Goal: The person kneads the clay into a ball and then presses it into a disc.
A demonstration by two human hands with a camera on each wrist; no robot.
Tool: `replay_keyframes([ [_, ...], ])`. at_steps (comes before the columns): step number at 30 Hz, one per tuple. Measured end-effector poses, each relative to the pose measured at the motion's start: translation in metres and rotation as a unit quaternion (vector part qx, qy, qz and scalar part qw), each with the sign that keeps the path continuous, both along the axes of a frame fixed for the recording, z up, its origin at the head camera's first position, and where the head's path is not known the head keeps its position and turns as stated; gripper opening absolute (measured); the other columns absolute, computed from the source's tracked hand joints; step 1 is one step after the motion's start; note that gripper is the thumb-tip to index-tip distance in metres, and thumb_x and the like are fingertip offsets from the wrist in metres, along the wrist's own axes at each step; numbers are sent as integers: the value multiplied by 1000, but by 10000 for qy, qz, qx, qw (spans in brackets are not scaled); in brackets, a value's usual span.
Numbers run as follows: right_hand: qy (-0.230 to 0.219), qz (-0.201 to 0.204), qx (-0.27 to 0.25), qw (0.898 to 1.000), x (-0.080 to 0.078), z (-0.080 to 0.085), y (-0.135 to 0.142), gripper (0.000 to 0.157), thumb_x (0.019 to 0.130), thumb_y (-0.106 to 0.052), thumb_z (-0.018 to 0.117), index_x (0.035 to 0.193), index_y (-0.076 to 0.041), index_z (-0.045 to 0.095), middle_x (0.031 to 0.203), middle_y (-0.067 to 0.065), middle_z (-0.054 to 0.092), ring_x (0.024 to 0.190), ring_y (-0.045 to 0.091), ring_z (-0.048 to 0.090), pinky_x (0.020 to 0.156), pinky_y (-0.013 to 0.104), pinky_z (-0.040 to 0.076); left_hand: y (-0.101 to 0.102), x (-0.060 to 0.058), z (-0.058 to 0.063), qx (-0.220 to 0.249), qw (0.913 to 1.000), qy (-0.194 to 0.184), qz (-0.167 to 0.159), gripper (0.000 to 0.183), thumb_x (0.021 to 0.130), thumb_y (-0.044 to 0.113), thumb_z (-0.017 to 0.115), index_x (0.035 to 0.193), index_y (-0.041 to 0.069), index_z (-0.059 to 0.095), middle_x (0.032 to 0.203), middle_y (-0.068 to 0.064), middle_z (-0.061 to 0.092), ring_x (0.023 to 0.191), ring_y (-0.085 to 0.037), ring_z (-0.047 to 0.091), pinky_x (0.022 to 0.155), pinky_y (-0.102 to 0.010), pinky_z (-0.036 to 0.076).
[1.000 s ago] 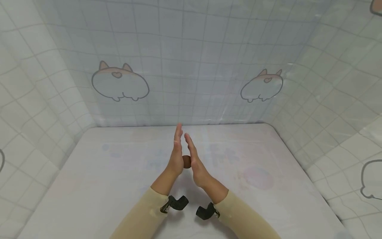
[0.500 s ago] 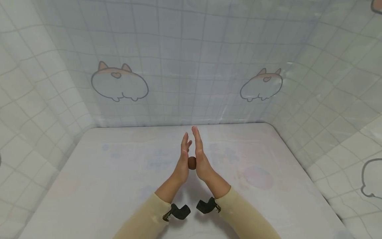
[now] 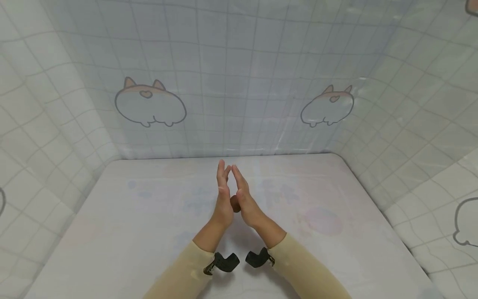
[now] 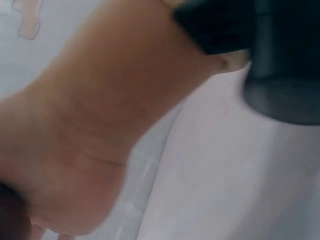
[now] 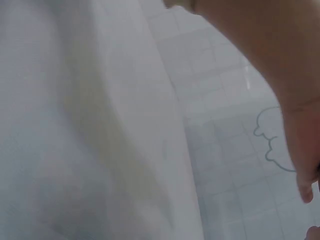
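Between my two palms sits a small brown ball (image 3: pixel 235 204), like a lump of clay or dough, partly covered by the hands. My left hand (image 3: pixel 224 205) presses it from the left with fingers straight and pointing away from me. From the other side my right hand (image 3: pixel 248 206) presses flat against it, fingertips leaning toward the left hand's. In the left wrist view the ball (image 4: pixel 11 215) shows as a dark round edge under the palm. The right wrist view catches only part of the right hand (image 5: pixel 305 145) at its edge.
Both hands are above a white table (image 3: pixel 130 232) with faint coloured prints. Tile-patterned sheeting (image 3: pixel 239 83) with cartoon animal drawings rises behind it and along both sides. Black wrist mounts (image 3: pixel 227 262) sit at the cuffs of the cream sleeves (image 3: pixel 183 274).
The palms slide back and forth against each other around the ball. The right hand went forward half a second ago; now it is drawn back and leftward, and the left fingertips reach farther forward.
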State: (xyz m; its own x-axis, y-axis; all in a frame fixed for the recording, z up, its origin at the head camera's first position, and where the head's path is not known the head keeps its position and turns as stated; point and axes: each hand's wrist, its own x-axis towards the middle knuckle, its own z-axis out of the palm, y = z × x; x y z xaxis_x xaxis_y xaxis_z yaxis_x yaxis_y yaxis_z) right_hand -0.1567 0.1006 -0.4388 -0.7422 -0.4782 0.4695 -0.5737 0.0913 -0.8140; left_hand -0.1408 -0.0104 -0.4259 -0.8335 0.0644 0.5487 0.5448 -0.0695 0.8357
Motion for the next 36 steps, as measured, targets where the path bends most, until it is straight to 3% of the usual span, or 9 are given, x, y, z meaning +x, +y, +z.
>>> replay_keyframes([
  [3, -26, 190, -132, 9997, 3, -2, -1, 89, 94, -79, 6, 162, -23, -4, 168, 1, -7, 152, 24, -6, 112, 71, 5, -3, -4, 5, 241, 9995, 193, 88, 104, 88, 86, 16, 161, 17, -9, 167, -4, -5, 152, -34, 3, 113, -68, -2],
  [6, 285, 422, -356, 9981, 7, -2, -3, 91, 95, -77, 6, 162, -17, -6, 168, 5, -7, 153, 26, -6, 114, 68, 4, -6, -7, 10, 307, 9992, 216, 126, 104, 88, 86, 17, 161, 16, -9, 166, -6, -5, 151, -33, 2, 114, -65, -2],
  [12, 1026, 701, -703, 9898, 11, -1, -5, 90, 99, -70, 4, 158, -4, -11, 166, 19, -8, 153, 32, -6, 120, 53, 5, -13, -12, 6, -173, 9991, -385, -17, 99, 87, 87, 14, 162, 25, -5, 166, -4, 4, 152, -29, 2, 112, -70, 3],
  [16, 1032, 686, -700, 9898, 13, 0, -4, 89, 100, -70, 4, 158, -5, -13, 166, 18, -9, 153, 30, -8, 119, 57, 2, -16, -14, -3, -557, 9962, -631, -199, 93, 91, 83, 11, 162, 24, -3, 167, -5, 7, 152, -29, 8, 112, -70, 5],
  [25, 772, 249, -726, 9941, 13, 4, 0, 93, 97, -75, 5, 160, -7, -8, 167, 13, -6, 153, 27, -6, 114, 66, 0, -10, -10, -13, -1356, 9847, -983, -492, 94, 91, 82, 7, 162, 21, -5, 167, -3, -12, 152, -33, 5, 111, -72, 9],
  [30, 730, -76, -600, 9955, 8, 5, 3, 95, 95, -77, 5, 161, -9, -6, 167, 11, -5, 153, 27, -3, 115, 66, 3, -7, -6, -17, -1562, 9790, -1170, -589, 88, 93, 79, 6, 162, 24, -3, 167, -4, -10, 152, -35, 6, 109, -74, 10],
  [36, 563, -358, -492, 9966, 2, 6, 6, 94, 94, -79, 6, 161, -14, -6, 168, 6, -5, 153, 27, -2, 113, 68, 5, -6, -2, -21, -1521, 9735, -1456, -894, 82, 95, 76, 4, 162, 28, -2, 167, -7, -4, 151, -35, 8, 108, -73, 19],
])
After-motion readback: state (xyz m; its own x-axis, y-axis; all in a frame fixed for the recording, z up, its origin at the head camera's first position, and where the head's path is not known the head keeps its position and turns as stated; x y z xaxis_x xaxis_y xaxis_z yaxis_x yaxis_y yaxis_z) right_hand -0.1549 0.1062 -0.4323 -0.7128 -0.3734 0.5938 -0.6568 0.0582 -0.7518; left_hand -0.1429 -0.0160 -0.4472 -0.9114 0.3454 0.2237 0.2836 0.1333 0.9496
